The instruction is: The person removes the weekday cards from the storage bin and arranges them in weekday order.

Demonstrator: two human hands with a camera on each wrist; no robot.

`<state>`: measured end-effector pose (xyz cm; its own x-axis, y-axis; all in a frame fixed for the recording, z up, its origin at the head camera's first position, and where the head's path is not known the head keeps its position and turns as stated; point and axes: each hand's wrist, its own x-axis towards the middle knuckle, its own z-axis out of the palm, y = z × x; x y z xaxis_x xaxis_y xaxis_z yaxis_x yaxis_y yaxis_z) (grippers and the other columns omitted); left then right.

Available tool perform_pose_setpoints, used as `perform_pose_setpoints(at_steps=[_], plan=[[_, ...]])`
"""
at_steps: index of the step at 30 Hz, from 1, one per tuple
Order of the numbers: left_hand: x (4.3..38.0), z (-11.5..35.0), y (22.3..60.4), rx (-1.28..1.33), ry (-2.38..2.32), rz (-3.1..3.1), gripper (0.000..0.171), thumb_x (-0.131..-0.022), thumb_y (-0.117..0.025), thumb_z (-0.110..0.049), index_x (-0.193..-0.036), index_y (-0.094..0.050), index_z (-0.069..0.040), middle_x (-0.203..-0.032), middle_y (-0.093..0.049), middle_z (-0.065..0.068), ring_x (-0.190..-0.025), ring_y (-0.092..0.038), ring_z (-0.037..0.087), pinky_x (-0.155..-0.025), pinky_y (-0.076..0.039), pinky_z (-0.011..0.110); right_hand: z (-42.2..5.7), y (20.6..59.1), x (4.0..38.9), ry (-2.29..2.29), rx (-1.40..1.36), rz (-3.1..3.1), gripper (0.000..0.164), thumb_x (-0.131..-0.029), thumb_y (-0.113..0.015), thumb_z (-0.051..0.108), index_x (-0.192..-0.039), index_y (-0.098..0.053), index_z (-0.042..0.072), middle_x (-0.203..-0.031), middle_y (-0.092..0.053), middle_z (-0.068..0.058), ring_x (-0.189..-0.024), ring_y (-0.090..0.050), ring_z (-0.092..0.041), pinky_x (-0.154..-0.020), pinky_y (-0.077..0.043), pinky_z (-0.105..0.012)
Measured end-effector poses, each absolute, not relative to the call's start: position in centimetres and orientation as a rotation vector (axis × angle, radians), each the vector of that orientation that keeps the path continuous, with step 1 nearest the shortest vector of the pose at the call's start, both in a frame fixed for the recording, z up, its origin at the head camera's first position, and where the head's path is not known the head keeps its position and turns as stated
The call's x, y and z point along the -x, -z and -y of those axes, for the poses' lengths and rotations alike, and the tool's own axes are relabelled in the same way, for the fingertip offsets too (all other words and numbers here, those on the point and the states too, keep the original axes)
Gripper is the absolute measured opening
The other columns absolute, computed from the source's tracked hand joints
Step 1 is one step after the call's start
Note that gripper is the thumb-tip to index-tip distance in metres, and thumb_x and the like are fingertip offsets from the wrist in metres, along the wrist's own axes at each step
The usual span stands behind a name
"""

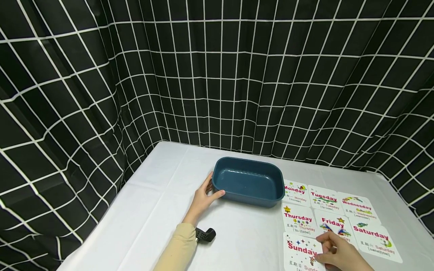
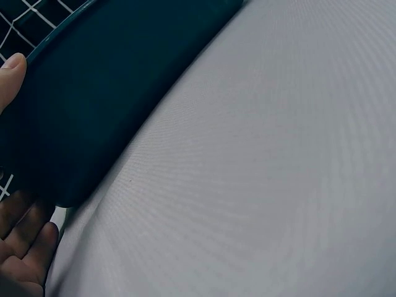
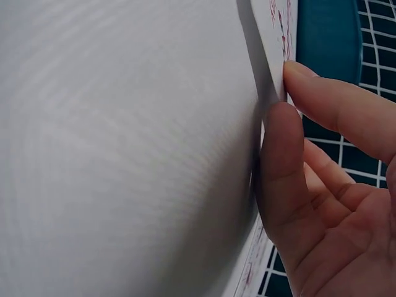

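A dark blue rectangular tub (image 1: 249, 180), hollow side up, sits on the white table. My left hand (image 1: 201, 198) holds its left end, thumb against the front wall and fingers along the left side. In the left wrist view, the thumb (image 2: 11, 77) reaches near the tub's rim. At the lower right, my right hand (image 1: 342, 251) pinches the right edge of the Sunday card (image 1: 300, 254) between thumb and fingertips. Seen from the right wrist, that card's edge (image 3: 269, 52) stands slightly off the cloth, a shadow beside it.
Rows of weekday cards lie face up right of the tub: Monday (image 1: 295, 194), Tuesday (image 1: 323, 199), Wednesday (image 1: 359, 209), Thursday (image 1: 298, 220), Friday (image 1: 333, 222) and Saturday (image 1: 374, 239). The tub's right end adjoins Monday. A black grid-patterned curtain (image 1: 217, 75) surrounds the table.
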<state>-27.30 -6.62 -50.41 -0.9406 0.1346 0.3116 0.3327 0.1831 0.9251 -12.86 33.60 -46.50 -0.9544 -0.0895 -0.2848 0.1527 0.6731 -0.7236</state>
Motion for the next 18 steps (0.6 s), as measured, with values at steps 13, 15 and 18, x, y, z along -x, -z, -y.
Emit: perform_pose_setpoints(at_steps=[13,15,18], plan=[[26.9,6.5,49.5,0.485,1.899,2.278,0.081,-0.08,-0.074,-0.016,-0.145,-0.027,-0.001,-0.134,-0.045,0.024,-0.121,-0.044,0.034,-0.101,-0.036,0.047,-33.0,46.9,13.4,1.038,-0.236,-2.649,0.045,-0.067,-0.081,0.012,-0.101,-0.056,0.0,-0.07,-0.045,-0.004,-0.06,-0.046,-0.017,-0.05,-0.043,-0.025],[27.5,6.4,50.4,0.473,1.887,2.281,0.082,-0.08,-0.075,-0.019,-0.145,-0.028,-0.004,-0.134,-0.046,0.021,-0.121,-0.045,0.032,-0.101,-0.037,0.045,-33.2,47.0,13.4,1.027,-0.204,-2.651,0.045,-0.068,-0.08,0.012,-0.103,-0.054,0.0,-0.071,-0.045,-0.004,-0.059,-0.046,-0.017,-0.05,-0.042,-0.024],[28.2,6.4,51.5,0.449,1.87,2.299,0.084,-0.078,-0.076,-0.027,-0.146,-0.029,-0.01,-0.134,-0.048,0.014,-0.121,-0.046,0.025,-0.101,-0.038,0.038,-33.4,47.0,13.3,1.021,-0.163,-2.652,0.047,-0.069,-0.08,0.015,-0.105,-0.053,0.001,-0.072,-0.045,-0.003,-0.059,-0.048,-0.016,-0.05,-0.042,-0.024]])
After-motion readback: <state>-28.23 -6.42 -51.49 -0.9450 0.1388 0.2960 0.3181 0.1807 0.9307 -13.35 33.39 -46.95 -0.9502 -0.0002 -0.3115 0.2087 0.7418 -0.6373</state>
